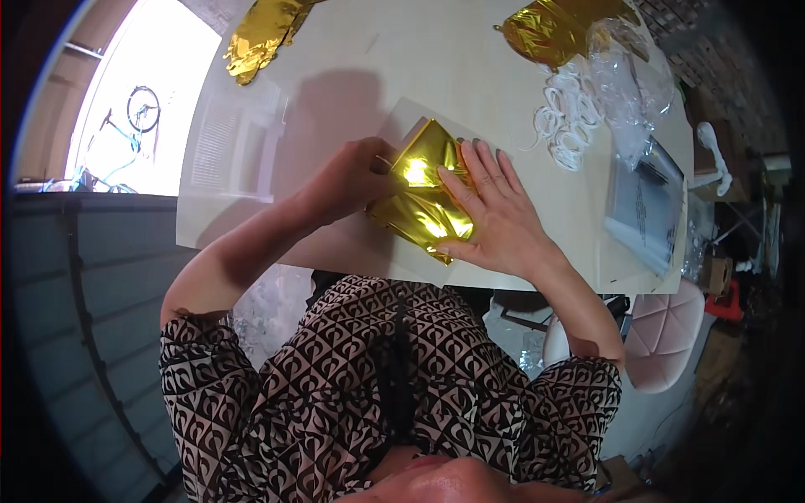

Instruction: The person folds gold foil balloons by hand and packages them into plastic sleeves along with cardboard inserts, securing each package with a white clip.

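Observation:
A flat, folded gold foil balloon [421,180] lies on the table near its front edge, shiny and creased, one corner pointing away from me. At its left edge, my left hand [356,172] is closed, thumb and fingers pinching the foil; part of the grip is in shadow. My right hand [501,210] rests flat on the right side of the foil, fingers stretched out and pressing it down. A thin clear sheet or bag seems to lie under the far corner, though its outline is faint.
More gold foil [267,38] lies at the far left, another gold foil balloon [549,33] at the far right. Beside that are coiled white ribbons [568,113], crumpled clear plastic [629,80] and a clear plastic bag [646,205]. A pale padded chair [667,335] stands right of the table [579,251].

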The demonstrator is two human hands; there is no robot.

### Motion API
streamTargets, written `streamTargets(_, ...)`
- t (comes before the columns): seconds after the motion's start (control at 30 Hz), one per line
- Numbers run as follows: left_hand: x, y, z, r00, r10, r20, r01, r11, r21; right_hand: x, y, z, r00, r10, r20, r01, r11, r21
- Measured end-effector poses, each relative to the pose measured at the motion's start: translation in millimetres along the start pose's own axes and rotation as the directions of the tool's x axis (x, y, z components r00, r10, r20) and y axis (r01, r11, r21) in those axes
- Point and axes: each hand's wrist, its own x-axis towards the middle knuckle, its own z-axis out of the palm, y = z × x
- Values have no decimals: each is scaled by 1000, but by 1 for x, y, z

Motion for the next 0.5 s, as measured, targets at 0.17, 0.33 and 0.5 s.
streamTargets(0.17, 1, -1, -1, 991, 135, 8, -135, 985, 107, 0, -1, 3, 1000, -15, 7, 15, 1000, -18)
streamTargets(0.33, 3, -6, -3, 986, 167, -4, -163, 965, 204, 0, -3, 2, 1000, -17, -4, 17, 1000, -9)
streamTargets(0.5, 1, -3, -5, 994, -49, 97, 65, 984, -167, -2, -5, 2, 1000, -4, 10, 4, 1000, -7)
